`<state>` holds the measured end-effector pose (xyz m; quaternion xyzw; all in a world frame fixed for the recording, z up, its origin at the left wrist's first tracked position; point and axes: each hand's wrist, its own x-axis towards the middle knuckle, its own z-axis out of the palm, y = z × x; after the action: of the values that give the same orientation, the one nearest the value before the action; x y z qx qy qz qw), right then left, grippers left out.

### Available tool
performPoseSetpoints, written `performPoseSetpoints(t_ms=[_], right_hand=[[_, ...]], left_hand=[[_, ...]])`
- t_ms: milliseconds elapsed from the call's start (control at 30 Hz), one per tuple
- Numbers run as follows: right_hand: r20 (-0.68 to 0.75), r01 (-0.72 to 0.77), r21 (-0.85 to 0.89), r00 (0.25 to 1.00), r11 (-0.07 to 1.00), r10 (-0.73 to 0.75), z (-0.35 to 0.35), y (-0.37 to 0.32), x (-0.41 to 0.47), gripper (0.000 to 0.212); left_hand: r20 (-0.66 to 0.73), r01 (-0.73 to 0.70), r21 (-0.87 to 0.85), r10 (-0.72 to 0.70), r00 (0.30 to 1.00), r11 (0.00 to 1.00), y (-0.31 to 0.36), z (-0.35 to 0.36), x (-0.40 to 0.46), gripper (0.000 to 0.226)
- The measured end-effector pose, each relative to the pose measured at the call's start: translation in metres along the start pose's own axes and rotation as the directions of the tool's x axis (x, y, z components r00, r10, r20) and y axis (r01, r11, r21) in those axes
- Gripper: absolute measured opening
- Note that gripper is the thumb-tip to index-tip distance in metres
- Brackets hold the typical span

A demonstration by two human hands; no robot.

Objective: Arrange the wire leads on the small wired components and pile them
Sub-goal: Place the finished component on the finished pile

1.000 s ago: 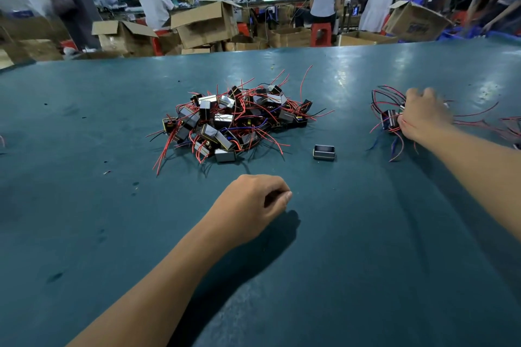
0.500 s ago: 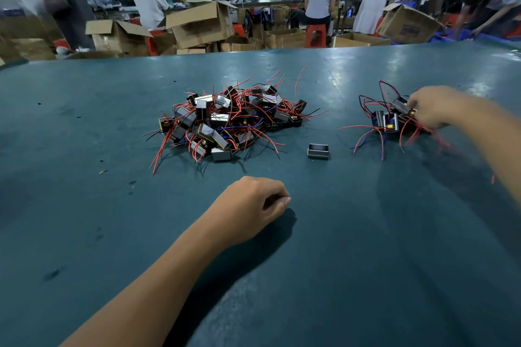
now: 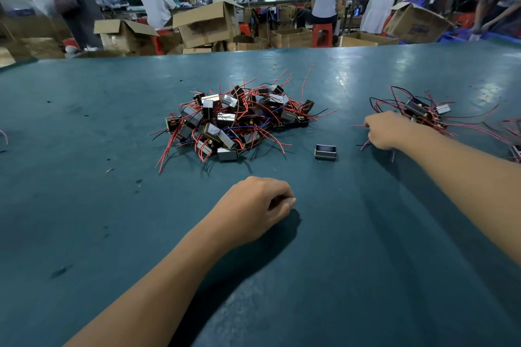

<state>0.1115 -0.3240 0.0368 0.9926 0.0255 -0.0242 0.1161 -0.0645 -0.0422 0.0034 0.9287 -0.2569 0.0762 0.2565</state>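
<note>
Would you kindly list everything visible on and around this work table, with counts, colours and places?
Big pile of wired components: one heap, too many to count, black and silver bodies with mostly red leads, centre of table.
Smaller cluster of wired components: a few, black and silver with red and black leads, right side, beside the right hand.
Lone metal case: one, dark with silver rim, no leads visible, between pile and right hand.
Table: one, teal.
Cardboard boxes: several, brown, beyond the far edge.
Red stools: at least two, among the boxes.
People: several, working in the background.
Left hand: fingers curled, resting on table, nothing visible in it.
Right hand: on red leads at the smaller cluster; grip hidden.
</note>
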Motion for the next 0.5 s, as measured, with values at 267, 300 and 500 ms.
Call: performPoseSetpoints(t_ms=[267,300,500], right_hand=[[-0.314,0.287,0.426,0.936,0.858,-0.157,-0.042,-0.108,-0.019,0.023],[-0.363,0.337,0.441,0.915,0.832,-0.178,-0.048,-0.124,-0.027,0.023],[-0.404,0.459,0.432,0.868,0.776,-0.288,-0.063,-0.201,-0.037,0.043]], left_hand=[[-0.144,0.154,0.014,-0.151,0.978,0.988,-0.007,-0.002,0.001,0.018],[-0.161,0.184,0.006,-0.180,0.970,0.983,-0.009,-0.003,0.001,0.019],[-0.217,0.294,0.008,-0.286,0.933,0.956,-0.013,-0.004,0.002,0.022]])
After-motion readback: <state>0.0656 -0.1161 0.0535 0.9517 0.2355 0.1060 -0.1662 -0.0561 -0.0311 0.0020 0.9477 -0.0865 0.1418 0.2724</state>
